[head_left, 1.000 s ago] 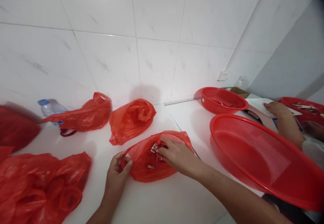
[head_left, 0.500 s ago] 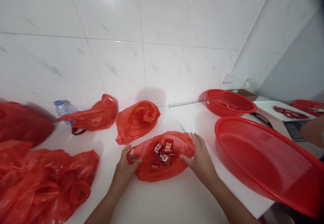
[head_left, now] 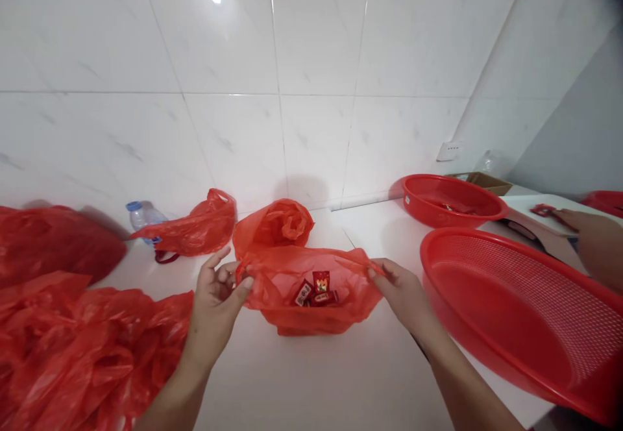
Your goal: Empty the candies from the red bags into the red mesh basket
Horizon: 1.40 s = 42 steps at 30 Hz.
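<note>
A red plastic bag [head_left: 311, 322] stands on the white table in front of me, its mouth stretched wide. Several small red packets [head_left: 321, 282] with printed labels lie inside it. My left hand [head_left: 214, 301] pinches the left end of the bag's rim between thumb and fingers. On the opposite side, my right hand [head_left: 402, 288] is closed on the rim's right end. Right behind this bag sits another red plastic bag [head_left: 272, 226], rolled open at the top.
Red plastic bags [head_left: 87, 353] are heaped at the left. A bottle [head_left: 139, 213] lies near a knotted bag [head_left: 204, 226]. On the right are a perforated red basket [head_left: 491, 314], a red basin [head_left: 452, 204] and another person's hand [head_left: 594, 236] holding a red packet.
Both my hands have closed on the bag's rim and pulled its mouth up and outward. The view has shifted slightly. At the right, the other person's hand has come further in over the scale.
</note>
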{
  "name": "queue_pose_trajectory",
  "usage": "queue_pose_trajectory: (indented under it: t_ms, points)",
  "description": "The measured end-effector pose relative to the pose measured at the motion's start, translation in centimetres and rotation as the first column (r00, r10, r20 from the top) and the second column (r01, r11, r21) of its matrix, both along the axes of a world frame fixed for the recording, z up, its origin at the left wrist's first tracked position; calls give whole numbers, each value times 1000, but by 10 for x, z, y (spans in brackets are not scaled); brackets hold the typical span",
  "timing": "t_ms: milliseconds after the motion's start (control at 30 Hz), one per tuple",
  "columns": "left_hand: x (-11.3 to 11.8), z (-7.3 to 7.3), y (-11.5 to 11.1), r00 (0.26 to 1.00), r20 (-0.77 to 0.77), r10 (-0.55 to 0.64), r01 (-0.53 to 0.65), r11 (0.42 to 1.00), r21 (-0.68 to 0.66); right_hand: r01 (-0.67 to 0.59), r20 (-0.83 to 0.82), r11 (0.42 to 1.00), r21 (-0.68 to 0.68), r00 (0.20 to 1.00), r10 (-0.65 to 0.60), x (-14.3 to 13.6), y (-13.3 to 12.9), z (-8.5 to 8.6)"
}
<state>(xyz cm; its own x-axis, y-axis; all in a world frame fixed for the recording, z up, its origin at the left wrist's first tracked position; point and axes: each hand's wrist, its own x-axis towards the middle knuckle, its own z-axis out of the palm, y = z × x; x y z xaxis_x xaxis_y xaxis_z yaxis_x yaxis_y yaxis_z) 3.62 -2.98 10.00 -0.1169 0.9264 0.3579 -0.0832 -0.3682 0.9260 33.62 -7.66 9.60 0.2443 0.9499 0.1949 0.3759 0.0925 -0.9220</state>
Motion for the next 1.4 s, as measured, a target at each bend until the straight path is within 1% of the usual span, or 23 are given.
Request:
queue_pose_trajectory:
  t_ms: [67,100,167,200,267,300,333,367,433,533,600,667,733,800,867,933,1000,1033,1133,1233,1267,1333,1400]
  points:
    - [-13,-16,-4,1000,-24,-18,18,1000,5,39,25,999,-13,999,-39,6,-11,1]
    - [-20,-26,-6,999,-40,-23,23,1000,0,45,-9,999,-13,999,-45,10,-17,2]
    - [-30,-48,-8,992,-111,-64,58,996,-63,-6,-194,1000,0,981,6,21,-28,2]
    - [-32,-58,-9,980,-170,-107,87,989,-120,-54,-322,998,27,945,60,27,-32,2]
    - [-29,-74,-12,928,-297,-226,153,957,-248,-108,-548,984,138,820,167,39,-37,1]
    - [-25,-80,-14,893,-347,-286,182,936,-301,-91,-616,976,196,764,195,44,-37,0]
    - [-20,-83,-15,860,-382,-337,207,916,-342,-47,-651,972,232,734,191,48,-36,-3]
    - [-14,-85,-16,836,-401,-375,227,901,-369,14,-662,970,244,733,156,51,-36,-6]
    - [-2,-85,-16,803,-408,-436,266,873,-409,123,-644,963,239,763,63,54,-35,-15]
    - [10,-80,-12,789,-374,-488,313,842,-439,162,-605,952,261,796,31,55,-41,-36]
    - [15,-76,-7,798,-307,-519,369,823,-431,119,-578,961,250,815,50,55,-46,-50]
    - [23,-71,-3,812,-177,-556,454,792,-409,49,-508,980,194,860,57,53,-47,-62]
    - [35,-66,0,816,-17,-578,532,762,-370,-43,-417,989,140,903,99,45,-42,-66]
    - [49,-60,2,814,93,-573,569,756,-323,-138,-367,984,111,915,169,30,-30,-62]
    - [62,-53,2,823,94,-560,561,779,-280,-214,-371,971,109,897,239,10,-17,-51]
    - [69,-48,2,848,9,-531,513,815,-271,-257,-396,962,93,877,273,-9,-7,-39]
    - [67,-44,1,878,-53,-475,436,842,-316,-320,-418,947,39,855,306,-21,-2,-30]
    - [62,-43,1,897,-40,-440,401,847,-348,-365,-434,931,9,837,333,-24,-2,-27]
    - [38,-41,3,938,165,-304,345,866,-361,-497,-518,868,1,742,426,-20,-2,-26]
    - [15,-42,5,915,363,-178,284,921,-265,-513,-597,855,74,664,450,-15,4,-30]
    - [10,-43,5,902,404,-151,273,925,-265,-508,-614,856,94,648,452,-16,7,-30]
    - [7,-47,4,875,469,-123,305,892,-335,-506,-651,854,121,609,453,-23,15,-32]
    - [11,-53,1,840,531,-116,376,828,-415,-493,-706,858,144,557,438,-35,24,-34]
